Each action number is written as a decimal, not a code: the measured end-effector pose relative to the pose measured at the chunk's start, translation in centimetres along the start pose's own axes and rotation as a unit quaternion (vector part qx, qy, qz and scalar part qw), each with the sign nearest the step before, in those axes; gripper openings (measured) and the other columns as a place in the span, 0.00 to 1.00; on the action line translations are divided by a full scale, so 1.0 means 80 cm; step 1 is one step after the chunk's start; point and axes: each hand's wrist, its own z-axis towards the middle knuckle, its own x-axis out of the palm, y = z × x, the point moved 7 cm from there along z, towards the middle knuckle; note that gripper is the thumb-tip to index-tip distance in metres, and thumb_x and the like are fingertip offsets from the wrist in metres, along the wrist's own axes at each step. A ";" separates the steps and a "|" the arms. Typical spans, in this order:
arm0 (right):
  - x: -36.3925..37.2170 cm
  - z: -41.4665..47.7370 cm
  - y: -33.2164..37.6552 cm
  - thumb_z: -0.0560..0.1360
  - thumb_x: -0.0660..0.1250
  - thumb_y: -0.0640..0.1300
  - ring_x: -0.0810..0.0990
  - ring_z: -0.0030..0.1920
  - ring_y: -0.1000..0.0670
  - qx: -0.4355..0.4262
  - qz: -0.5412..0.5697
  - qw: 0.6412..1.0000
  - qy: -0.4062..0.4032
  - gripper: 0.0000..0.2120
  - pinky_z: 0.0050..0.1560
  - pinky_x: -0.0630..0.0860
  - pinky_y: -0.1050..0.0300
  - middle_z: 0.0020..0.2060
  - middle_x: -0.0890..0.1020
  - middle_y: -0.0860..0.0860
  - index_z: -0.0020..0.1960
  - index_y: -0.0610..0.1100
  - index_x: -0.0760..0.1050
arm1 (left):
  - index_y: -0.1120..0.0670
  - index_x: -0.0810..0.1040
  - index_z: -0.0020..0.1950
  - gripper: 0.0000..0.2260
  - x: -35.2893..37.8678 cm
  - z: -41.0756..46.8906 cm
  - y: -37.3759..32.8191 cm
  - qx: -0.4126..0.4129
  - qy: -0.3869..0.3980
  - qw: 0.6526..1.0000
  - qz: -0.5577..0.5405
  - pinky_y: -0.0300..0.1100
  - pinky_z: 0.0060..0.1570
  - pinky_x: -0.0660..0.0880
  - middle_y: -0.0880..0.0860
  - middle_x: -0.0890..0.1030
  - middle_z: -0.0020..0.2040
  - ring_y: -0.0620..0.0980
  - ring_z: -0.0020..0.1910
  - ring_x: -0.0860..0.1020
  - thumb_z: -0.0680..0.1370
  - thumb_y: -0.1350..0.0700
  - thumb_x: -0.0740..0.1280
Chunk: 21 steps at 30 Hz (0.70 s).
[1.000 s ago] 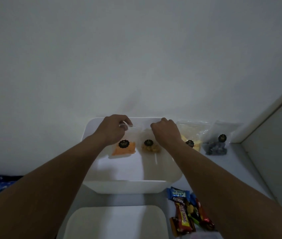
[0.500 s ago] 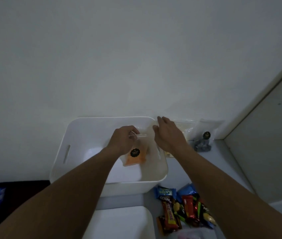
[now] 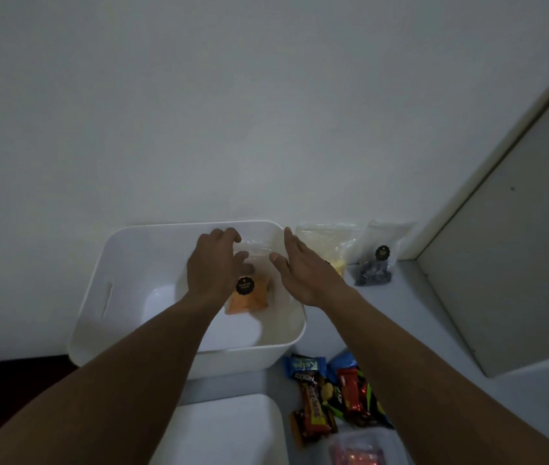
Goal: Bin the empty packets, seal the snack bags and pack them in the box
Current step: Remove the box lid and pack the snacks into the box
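Observation:
A white plastic box (image 3: 122, 263) stands against the wall. Inside it, a clear snack bag with orange pieces and a black round label (image 3: 251, 298) leans upright near the right wall. My left hand (image 3: 214, 266) reaches into the box, its fingers curled over the bag's top edge and its thumb in front of it. My right hand (image 3: 303, 273) hovers over the box's right rim with straight fingers, holding nothing. A clear bag of yellow snacks (image 3: 328, 243) and a clear bag of dark snacks (image 3: 375, 268) stand by the wall, right of the box.
A white lid (image 3: 219, 427) lies in front of the box. Several colourful snack packets (image 3: 330, 394) are heaped to its right, beside a clear container with something red (image 3: 356, 448). A grey panel (image 3: 517, 256) bounds the table's right side.
The bag has gone down into the box's right side. My right hand has let go of its top and opened, drifting right. The view has shifted left.

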 end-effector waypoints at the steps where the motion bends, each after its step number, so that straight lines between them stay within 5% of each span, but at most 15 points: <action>1: -0.002 -0.002 -0.003 0.83 0.46 0.60 0.55 0.79 0.44 0.002 0.002 1.000 -0.002 0.33 0.75 0.58 0.44 0.80 0.52 0.46 0.81 0.45 0.41 | 0.51 0.77 0.57 0.12 -0.007 0.000 -0.004 0.015 -0.012 1.000 0.019 0.50 0.49 0.74 0.51 0.81 0.54 0.55 0.55 0.74 0.76 0.49 0.69; 7: -0.046 -0.029 -0.035 0.83 0.47 0.61 0.52 0.79 0.45 0.017 -0.005 1.000 -0.023 0.32 0.75 0.56 0.45 0.80 0.53 0.44 0.81 0.48 0.45 | 0.52 0.78 0.59 0.12 -0.043 0.003 -0.063 0.076 -0.051 0.996 -0.008 0.51 0.52 0.73 0.52 0.82 0.52 0.56 0.56 0.75 0.81 0.48 0.62; 13: -0.114 -0.047 -0.110 0.83 0.53 0.58 0.56 0.78 0.42 0.046 -0.058 0.995 -0.073 0.31 0.72 0.61 0.43 0.79 0.55 0.42 0.81 0.47 0.48 | 0.50 0.73 0.67 0.18 -0.017 -0.003 -0.170 0.131 0.023 0.991 0.003 0.52 0.59 0.73 0.53 0.78 0.62 0.56 0.62 0.73 0.79 0.44 0.64; 21: -0.162 -0.038 -0.218 0.79 0.63 0.44 0.61 0.74 0.38 0.055 -0.089 0.986 -0.133 0.32 0.70 0.64 0.46 0.76 0.59 0.38 0.78 0.42 0.54 | 0.52 0.69 0.69 0.21 0.062 0.007 -0.231 0.035 0.044 0.998 0.025 0.50 0.56 0.72 0.56 0.70 0.67 0.57 0.66 0.68 0.77 0.53 0.68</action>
